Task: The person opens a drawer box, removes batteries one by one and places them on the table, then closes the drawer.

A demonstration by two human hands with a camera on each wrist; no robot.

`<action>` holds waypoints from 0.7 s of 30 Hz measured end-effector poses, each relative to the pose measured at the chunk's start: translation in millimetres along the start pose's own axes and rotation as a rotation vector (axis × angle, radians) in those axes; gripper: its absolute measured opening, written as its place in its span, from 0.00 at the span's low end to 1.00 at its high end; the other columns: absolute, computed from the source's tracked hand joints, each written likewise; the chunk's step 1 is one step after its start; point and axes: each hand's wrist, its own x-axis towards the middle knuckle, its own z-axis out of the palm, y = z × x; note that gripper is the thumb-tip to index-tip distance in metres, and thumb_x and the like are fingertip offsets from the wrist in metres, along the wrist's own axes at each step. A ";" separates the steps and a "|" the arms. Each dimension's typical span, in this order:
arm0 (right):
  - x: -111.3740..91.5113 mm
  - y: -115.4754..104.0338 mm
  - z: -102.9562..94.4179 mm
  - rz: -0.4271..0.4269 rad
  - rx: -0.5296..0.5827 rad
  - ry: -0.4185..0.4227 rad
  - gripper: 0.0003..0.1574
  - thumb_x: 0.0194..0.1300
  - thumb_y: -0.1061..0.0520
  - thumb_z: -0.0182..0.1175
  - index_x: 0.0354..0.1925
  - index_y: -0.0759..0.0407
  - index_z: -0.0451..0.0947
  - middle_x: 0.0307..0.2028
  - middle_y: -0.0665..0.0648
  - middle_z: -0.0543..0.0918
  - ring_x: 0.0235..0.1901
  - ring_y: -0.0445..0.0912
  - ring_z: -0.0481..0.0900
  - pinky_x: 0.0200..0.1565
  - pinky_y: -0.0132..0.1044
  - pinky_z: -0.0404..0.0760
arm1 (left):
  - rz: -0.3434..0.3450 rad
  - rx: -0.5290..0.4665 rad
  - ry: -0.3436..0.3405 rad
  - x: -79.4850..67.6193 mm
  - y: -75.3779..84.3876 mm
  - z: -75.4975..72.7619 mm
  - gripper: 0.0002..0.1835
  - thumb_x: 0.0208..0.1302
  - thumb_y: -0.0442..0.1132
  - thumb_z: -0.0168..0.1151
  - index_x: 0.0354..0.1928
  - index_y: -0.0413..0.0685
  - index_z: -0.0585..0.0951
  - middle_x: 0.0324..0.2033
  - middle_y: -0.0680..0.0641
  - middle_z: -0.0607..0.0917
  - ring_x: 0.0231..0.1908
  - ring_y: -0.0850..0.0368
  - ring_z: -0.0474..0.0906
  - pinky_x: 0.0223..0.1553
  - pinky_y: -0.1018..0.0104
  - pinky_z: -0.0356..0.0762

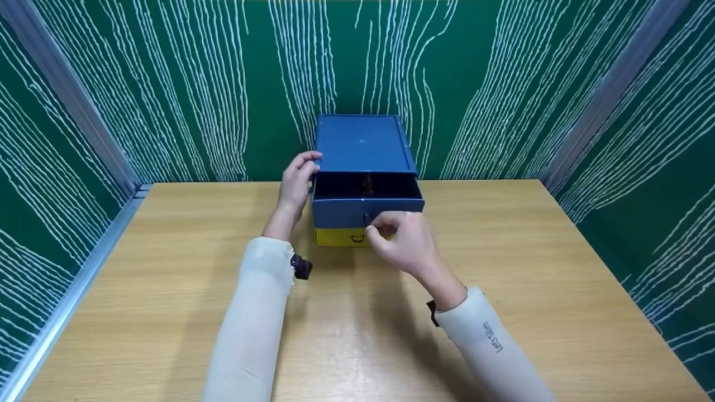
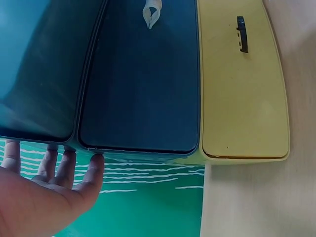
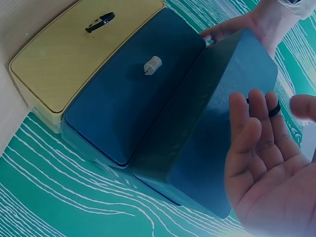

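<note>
A stacked drawer unit (image 1: 360,146) stands at the back of the table. Its blue top drawer (image 1: 341,214) is pulled partly out. My right hand (image 1: 410,240) is at that drawer's front, fingers curled at its small black handle (image 3: 275,109); the thumb stands apart from them. My left hand (image 1: 296,184) rests against the unit's left side, fingers fairly straight and the tips touching its edge (image 2: 74,143). Below is a blue middle drawer (image 2: 143,94) with a whitish handle (image 2: 152,12), closed. The yellow bottom drawer (image 2: 244,98), also closed, has a black handle (image 2: 242,33).
Inside the top drawer's dark opening (image 1: 341,185) a faint brownish shape shows, too dim to identify. The wooden table (image 1: 167,290) extends on both sides of the unit. Green panels with white wavy lines (image 1: 463,84) and metal posts (image 1: 609,89) enclose it.
</note>
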 end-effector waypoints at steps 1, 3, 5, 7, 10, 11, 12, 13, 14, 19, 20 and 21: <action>-0.4 -0.6 0.0 0.004 -0.005 0.002 0.10 0.52 0.49 0.55 0.18 0.47 0.77 0.18 0.41 0.78 0.20 0.34 0.73 0.24 0.29 0.72 | 0.003 -0.003 0.000 0.1 -0.2 -0.1 0.14 0.56 0.38 0.46 0.44 0.51 0.75 0.49 0.52 0.72 0.44 0.55 0.67 0.50 0.49 0.64; -1.3 -2.1 -0.1 0.010 -0.008 0.003 0.10 0.52 0.50 0.55 0.17 0.47 0.77 0.17 0.41 0.78 0.19 0.34 0.72 0.24 0.29 0.71 | 0.009 -0.012 0.001 0.4 -0.2 -0.2 0.14 0.55 0.37 0.47 0.44 0.50 0.75 0.48 0.51 0.72 0.43 0.54 0.68 0.49 0.49 0.65; -2.2 -3.9 -0.8 0.013 -0.009 0.001 0.11 0.52 0.50 0.55 0.16 0.46 0.76 0.16 0.41 0.77 0.19 0.34 0.72 0.23 0.29 0.71 | 0.013 -0.012 0.001 0.8 -0.2 -0.4 0.14 0.55 0.37 0.47 0.44 0.50 0.75 0.47 0.51 0.72 0.43 0.54 0.68 0.48 0.49 0.65; -3.5 -5.8 -1.8 0.023 -0.003 -0.002 0.11 0.51 0.50 0.55 0.15 0.46 0.75 0.15 0.41 0.76 0.17 0.34 0.70 0.21 0.29 0.70 | 0.013 -0.009 -0.001 0.9 0.0 -0.4 0.14 0.55 0.37 0.47 0.44 0.51 0.75 0.47 0.51 0.72 0.42 0.54 0.68 0.46 0.50 0.66; -5.5 -8.1 -3.2 0.035 0.003 -0.005 0.12 0.50 0.50 0.56 0.14 0.45 0.75 0.13 0.40 0.74 0.15 0.34 0.69 0.19 0.28 0.69 | 0.010 -0.010 0.007 1.2 0.7 0.0 0.14 0.54 0.37 0.47 0.44 0.51 0.75 0.45 0.51 0.72 0.40 0.54 0.68 0.43 0.53 0.67; -6.1 -8.6 -3.5 0.038 0.004 -0.008 0.12 0.50 0.50 0.56 0.13 0.45 0.74 0.13 0.39 0.73 0.15 0.34 0.68 0.19 0.28 0.69 | 0.009 -0.013 0.009 1.2 0.7 0.2 0.15 0.54 0.36 0.47 0.44 0.50 0.75 0.44 0.51 0.72 0.40 0.54 0.68 0.43 0.53 0.67; -6.7 -9.1 -3.8 0.040 0.005 -0.011 0.12 0.50 0.50 0.56 0.13 0.45 0.74 0.12 0.39 0.73 0.14 0.34 0.68 0.19 0.28 0.69 | 0.008 -0.016 0.009 1.4 0.6 0.3 0.15 0.54 0.36 0.47 0.44 0.50 0.75 0.43 0.51 0.72 0.39 0.55 0.68 0.42 0.53 0.67; -7.4 -9.8 -4.3 0.038 0.005 -0.014 0.12 0.50 0.50 0.56 0.13 0.45 0.74 0.12 0.39 0.73 0.14 0.33 0.67 0.19 0.28 0.69 | 0.007 -0.018 0.010 1.5 0.4 0.4 0.15 0.54 0.36 0.47 0.44 0.50 0.75 0.43 0.51 0.72 0.39 0.55 0.68 0.41 0.54 0.68; -7.9 -10.3 -4.8 0.036 0.003 -0.017 0.12 0.50 0.50 0.56 0.12 0.45 0.74 0.12 0.39 0.73 0.14 0.33 0.67 0.19 0.28 0.69 | 0.004 -0.018 0.010 -0.5 2.8 0.9 0.15 0.54 0.36 0.47 0.44 0.49 0.75 0.43 0.51 0.72 0.39 0.55 0.68 0.41 0.54 0.67; -12.3 -13.1 -7.1 0.029 0.015 -0.040 0.12 0.49 0.51 0.56 0.12 0.45 0.74 0.12 0.39 0.72 0.14 0.34 0.67 0.19 0.28 0.69 | 0.000 -0.003 0.010 -0.7 1.5 1.2 0.15 0.54 0.36 0.47 0.44 0.50 0.75 0.43 0.51 0.72 0.39 0.56 0.67 0.37 0.59 0.67; -13.2 -13.3 -7.6 0.032 0.018 -0.045 0.12 0.50 0.51 0.56 0.12 0.45 0.74 0.12 0.39 0.72 0.14 0.34 0.67 0.19 0.29 0.69 | 0.002 0.000 0.010 -0.5 1.4 1.6 0.15 0.54 0.37 0.47 0.44 0.50 0.75 0.43 0.51 0.72 0.39 0.55 0.68 0.37 0.60 0.67; -14.2 -13.6 -8.1 0.034 0.020 -0.050 0.12 0.50 0.51 0.56 0.12 0.44 0.74 0.12 0.39 0.72 0.14 0.34 0.67 0.19 0.29 0.69 | 0.007 0.005 0.011 1.5 -0.9 1.5 0.14 0.54 0.37 0.47 0.44 0.51 0.75 0.43 0.51 0.72 0.39 0.55 0.68 0.36 0.60 0.67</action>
